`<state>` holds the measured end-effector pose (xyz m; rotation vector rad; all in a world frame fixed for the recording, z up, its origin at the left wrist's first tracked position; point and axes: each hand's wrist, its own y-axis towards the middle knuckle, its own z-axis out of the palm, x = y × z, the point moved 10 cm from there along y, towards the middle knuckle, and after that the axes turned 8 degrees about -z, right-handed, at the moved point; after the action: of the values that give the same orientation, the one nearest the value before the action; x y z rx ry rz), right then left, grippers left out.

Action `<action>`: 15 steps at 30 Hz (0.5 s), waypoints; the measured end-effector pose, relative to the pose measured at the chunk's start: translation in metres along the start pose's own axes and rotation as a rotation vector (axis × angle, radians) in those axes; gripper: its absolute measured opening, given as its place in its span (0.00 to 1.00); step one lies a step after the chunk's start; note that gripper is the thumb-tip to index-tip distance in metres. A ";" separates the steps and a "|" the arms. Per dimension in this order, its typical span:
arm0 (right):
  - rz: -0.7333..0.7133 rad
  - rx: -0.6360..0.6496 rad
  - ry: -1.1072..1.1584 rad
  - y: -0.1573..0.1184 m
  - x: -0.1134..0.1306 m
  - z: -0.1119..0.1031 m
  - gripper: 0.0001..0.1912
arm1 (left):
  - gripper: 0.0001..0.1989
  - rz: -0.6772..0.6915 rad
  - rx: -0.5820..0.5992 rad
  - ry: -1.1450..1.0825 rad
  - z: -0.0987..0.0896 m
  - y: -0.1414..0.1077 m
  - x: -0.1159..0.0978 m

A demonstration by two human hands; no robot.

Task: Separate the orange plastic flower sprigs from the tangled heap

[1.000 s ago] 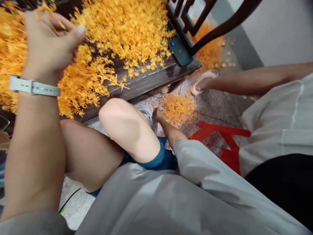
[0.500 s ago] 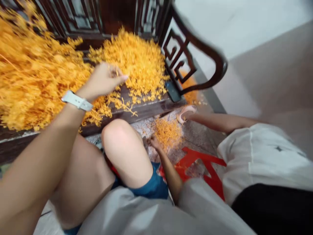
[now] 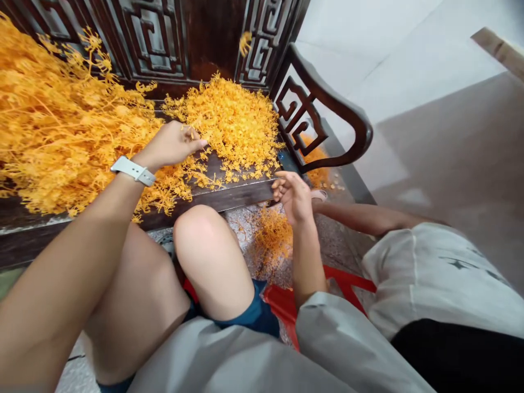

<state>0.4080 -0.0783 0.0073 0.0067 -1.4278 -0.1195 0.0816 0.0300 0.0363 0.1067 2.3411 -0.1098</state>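
Observation:
My left hand [image 3: 174, 143], with a pale watch on the wrist, hangs between two heaps on a dark wooden bench. Its fingers curl toward the thumb around an orange sprig, mostly hidden by the hand. Under it and to the left spreads a big heap of long-stemmed orange sprigs [image 3: 73, 142]. On its right lies a pile of small orange flower-like pieces [image 3: 237, 125]. My right hand [image 3: 292, 196] is raised by the bench edge, fingers loosely bent and apart, nothing seen in them. One orange piece [image 3: 245, 43] is in mid-air before the bench back.
The bench has a carved back [image 3: 155, 33] and a curved armrest [image 3: 327, 98]; a dark phone [image 3: 289, 161] lies near it. Thin orange stems [image 3: 272, 234] and red plastic [image 3: 282, 305] are on the floor. Another person's leg [image 3: 364, 215] is at right.
My right hand has risen from the stems on the floor to the bench edge. An orange piece now appears in the air. My left hand stays nearly in place.

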 end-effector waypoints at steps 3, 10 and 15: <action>0.222 0.186 0.003 -0.030 -0.060 0.012 0.13 | 0.16 0.005 -0.038 0.020 -0.010 -0.003 0.002; 0.593 0.258 -0.497 -0.102 -0.234 -0.048 0.09 | 0.24 -0.017 -0.071 0.199 -0.015 -0.010 -0.002; 0.628 0.085 -0.775 -0.112 -0.323 -0.082 0.04 | 0.33 0.019 -0.101 0.279 -0.021 -0.016 0.000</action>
<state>0.4355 -0.1670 -0.3312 -0.4579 -2.1347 0.5087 0.0647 0.0169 0.0513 0.0997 2.6183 0.0364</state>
